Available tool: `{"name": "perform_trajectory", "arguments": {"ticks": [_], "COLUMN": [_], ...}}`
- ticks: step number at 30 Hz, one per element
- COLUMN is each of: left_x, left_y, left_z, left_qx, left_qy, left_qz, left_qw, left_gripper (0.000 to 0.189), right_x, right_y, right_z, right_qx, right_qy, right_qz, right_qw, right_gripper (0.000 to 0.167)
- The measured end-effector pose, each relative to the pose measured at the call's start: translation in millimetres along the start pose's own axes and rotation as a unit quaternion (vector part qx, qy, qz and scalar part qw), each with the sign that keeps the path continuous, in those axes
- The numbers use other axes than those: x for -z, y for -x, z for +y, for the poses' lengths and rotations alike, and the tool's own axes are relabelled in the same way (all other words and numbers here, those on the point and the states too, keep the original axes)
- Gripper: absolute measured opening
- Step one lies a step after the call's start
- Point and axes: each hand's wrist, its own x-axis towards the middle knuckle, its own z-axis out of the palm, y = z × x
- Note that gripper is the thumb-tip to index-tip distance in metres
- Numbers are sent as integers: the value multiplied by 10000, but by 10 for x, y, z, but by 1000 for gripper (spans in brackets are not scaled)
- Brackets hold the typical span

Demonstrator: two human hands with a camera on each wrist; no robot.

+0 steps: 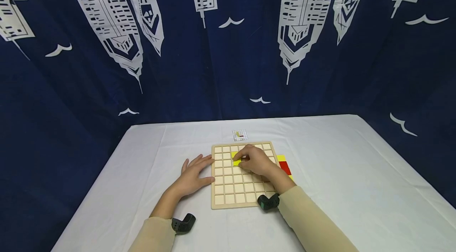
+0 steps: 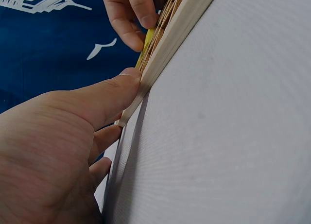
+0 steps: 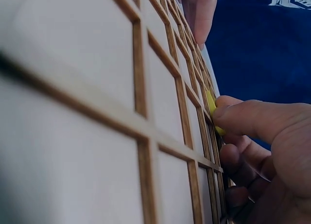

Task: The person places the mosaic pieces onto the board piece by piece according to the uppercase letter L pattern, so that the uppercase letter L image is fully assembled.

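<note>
A wooden grid board (image 1: 224, 207) lies on the table. My left hand (image 1: 192, 176) rests at the board's left edge with its fingers spread, and the thumb touches the frame in the left wrist view. My right hand (image 1: 253, 160) is over the upper middle of the grid, its thumb and fingers bent around a flat yellow piece (image 1: 236, 162). The thumb presses on that yellow piece (image 3: 213, 110) at the grid surface in the right wrist view. Part of the piece is hidden under the fingers.
Just past the board's far edge lies a small grid card (image 1: 240, 135) with yellow and red marks. A red piece (image 1: 285, 168) and yellow pieces (image 1: 281, 157) stick out along the board's right side. A blue patterned curtain (image 1: 228, 65) hangs behind the white table (image 1: 356, 188).
</note>
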Motion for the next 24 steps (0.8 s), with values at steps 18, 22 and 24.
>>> {"name": "perform_trajectory", "arguments": {"ticks": [18,22,24], "left_x": [7,4,3], "left_y": [3,7,11], "left_z": [-7,-3,-3], "left_qx": [-8,-2,3], "left_qy": [-24,1,24], "left_qz": [-30,-31,-28], "left_qw": [10000,10000,10000], "left_gripper": [62,62,62], "right_x": [-26,2,19], "right_y": [26,56,73], "right_z": [-31,-55,-66], "right_qx": [-109,-77,-76], "right_qy": [39,54,72], "right_qz": [-53,-103,-131], "right_qw": [9999,9999,9999], "right_gripper": [21,17,16]}}
